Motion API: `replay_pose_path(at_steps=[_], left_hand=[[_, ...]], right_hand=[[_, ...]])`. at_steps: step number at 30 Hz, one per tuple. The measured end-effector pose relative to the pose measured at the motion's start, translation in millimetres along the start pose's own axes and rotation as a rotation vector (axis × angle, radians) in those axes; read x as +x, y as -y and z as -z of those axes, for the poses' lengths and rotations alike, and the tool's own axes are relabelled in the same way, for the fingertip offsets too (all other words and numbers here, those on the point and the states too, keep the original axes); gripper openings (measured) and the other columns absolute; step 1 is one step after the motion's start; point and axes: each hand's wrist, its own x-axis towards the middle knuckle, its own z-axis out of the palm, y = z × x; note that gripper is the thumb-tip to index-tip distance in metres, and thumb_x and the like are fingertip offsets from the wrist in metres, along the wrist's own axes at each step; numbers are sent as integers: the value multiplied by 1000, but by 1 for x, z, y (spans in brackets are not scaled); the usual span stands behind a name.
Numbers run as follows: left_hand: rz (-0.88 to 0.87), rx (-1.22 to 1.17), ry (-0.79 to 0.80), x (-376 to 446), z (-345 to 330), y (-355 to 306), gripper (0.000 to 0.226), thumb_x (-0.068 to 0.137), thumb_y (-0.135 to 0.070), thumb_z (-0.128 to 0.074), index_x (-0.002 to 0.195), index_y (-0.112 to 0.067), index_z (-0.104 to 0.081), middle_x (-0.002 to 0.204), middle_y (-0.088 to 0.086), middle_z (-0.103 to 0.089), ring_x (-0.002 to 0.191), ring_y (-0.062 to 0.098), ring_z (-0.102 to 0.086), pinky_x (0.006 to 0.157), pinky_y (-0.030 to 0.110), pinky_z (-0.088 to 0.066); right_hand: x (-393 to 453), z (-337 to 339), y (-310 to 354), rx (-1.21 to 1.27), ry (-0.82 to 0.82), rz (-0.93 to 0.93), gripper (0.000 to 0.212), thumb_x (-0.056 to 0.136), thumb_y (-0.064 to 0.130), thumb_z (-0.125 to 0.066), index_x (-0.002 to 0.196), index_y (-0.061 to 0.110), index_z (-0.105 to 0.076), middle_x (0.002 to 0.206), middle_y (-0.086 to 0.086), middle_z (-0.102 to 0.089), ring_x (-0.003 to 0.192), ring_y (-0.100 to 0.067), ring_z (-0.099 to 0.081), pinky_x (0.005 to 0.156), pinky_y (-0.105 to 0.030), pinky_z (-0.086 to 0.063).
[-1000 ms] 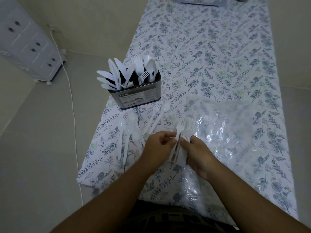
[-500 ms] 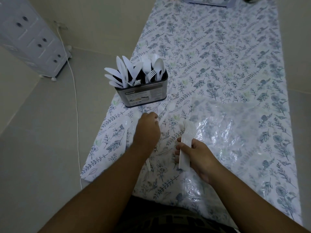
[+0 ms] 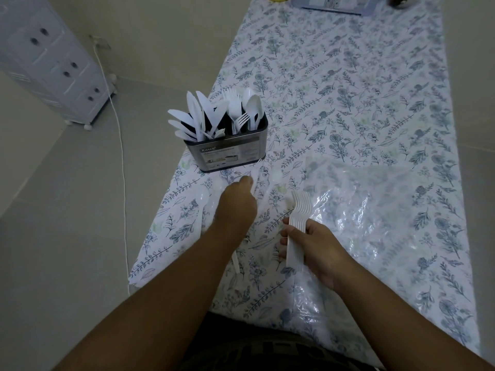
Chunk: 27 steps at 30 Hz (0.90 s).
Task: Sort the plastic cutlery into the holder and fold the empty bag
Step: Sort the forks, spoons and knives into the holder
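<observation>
two hands: my right hand (image 3: 312, 245) grips a bunch of white plastic forks (image 3: 297, 223); my left hand (image 3: 237, 202) reaches over the loose white plastic cutlery on the cloth (image 3: 276, 175).
right fingers: thumb and fingers curl round the fork handles, clamped, tines fanned upward and away from me. i judge i hold them as one bundle so they can go into one compartment together.
left fingers: curled downward near a thin white piece by the holder's near corner; i cannot tell whether they pinch it, since the back of my hand hides the tips.
holder: the dark metal rectangular cutlery holder with a paper label (image 3: 227, 156) stands upright near the left edge of the floral tablecloth (image 3: 348, 89), knives fanned out in its left part, forks and spoons upright in its right part, so like goes with like.
loose pieces: pale spoons (image 3: 202, 195) lie flat on the cloth just left of my left hand, and one handle (image 3: 235, 263) shows beneath my left wrist.
bag: the clear crinkled plastic bag (image 3: 375, 210) lies spread flat to my right, unfolded; it looks empty.
progress: sorting seems well along, folding not yet begun.
risk: the slick fork handles could slide apart if my grip loosens.
</observation>
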Motion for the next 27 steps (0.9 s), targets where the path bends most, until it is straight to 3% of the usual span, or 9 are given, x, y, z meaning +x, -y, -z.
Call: replay_pose_path(at_steps=[2,4,7,10,13,18,22,24,27], left_hand=[[2,-276,-15,-21,10,-7,28,99,-6,-51,124,-12,-62,98,10,-71,71,12,-67,60,26,-57],[38,-511,137,-47,15,-15,28,99,-9,-55,124,-19,-63,90,8,-71,58,10,-63,51,20,-54],[115,-647,247,-77,8,-18,30,97,-12,-59,121,-29,-65,91,1,-72,77,11,-71,70,28,-62],[94,-597,163,-85,1,-14,32,97,-16,-60,126,-28,-65,93,-6,-72,83,6,-69,77,26,-59],[-75,-424,118,-89,3,-16,36,100,-20,-56,136,-20,-60,108,-9,-66,95,2,-63,84,14,-51],[-149,-296,87,-88,5,-19,36,101,-24,-52,134,-13,-62,96,-1,-52,82,-1,-48,73,6,-39],[-107,-316,72,-90,11,-20,27,98,-31,-59,112,-10,-71,90,4,-57,80,8,-55,70,8,-39],[-72,-338,60,-91,14,-20,26,95,-37,-64,101,-14,-73,88,3,-62,77,3,-57,69,10,-42],[-35,-372,91,-92,19,-20,25,87,-46,-70,96,-24,-76,84,-9,-68,76,-1,-64,66,13,-50]], right_hand=[[-1,0,3,-3,-6,6,17,100,11,-63,116,8,-69,97,-16,-70,89,-28,-69,79,-48,-63],[-3,-2,8,-4,8,8,19,101,13,-63,118,10,-69,103,-16,-72,94,-29,-71,77,-47,-62],[-7,-5,11,-47,50,12,18,102,19,-60,117,13,-70,107,-16,-77,99,-35,-75,82,-53,-62],[-12,-10,11,-88,53,42,17,103,21,-60,114,13,-70,107,-16,-77,98,-34,-76,88,-58,-60],[-17,-14,9,-129,46,71,17,103,20,-60,112,9,-69,104,-18,-77,95,-30,-77,84,-49,-63],[-26,-24,13,-198,25,92,41,97,37,-62,112,-1,-60,113,-34,-66,95,-41,-72,87,-64,-55],[-27,-24,11,-74,58,-3,41,108,34,-41,105,8,-73,99,-16,-79,95,-24,-76,89,-46,-57],[-30,-23,12,35,114,-22,44,108,26,-36,100,7,-75,99,-16,-80,95,-24,-78,90,-42,-56],[-30,-22,9,38,200,-1,53,107,18,-37,73,14,-77,75,-10,-76,65,-12,-74,65,-28,-52]])
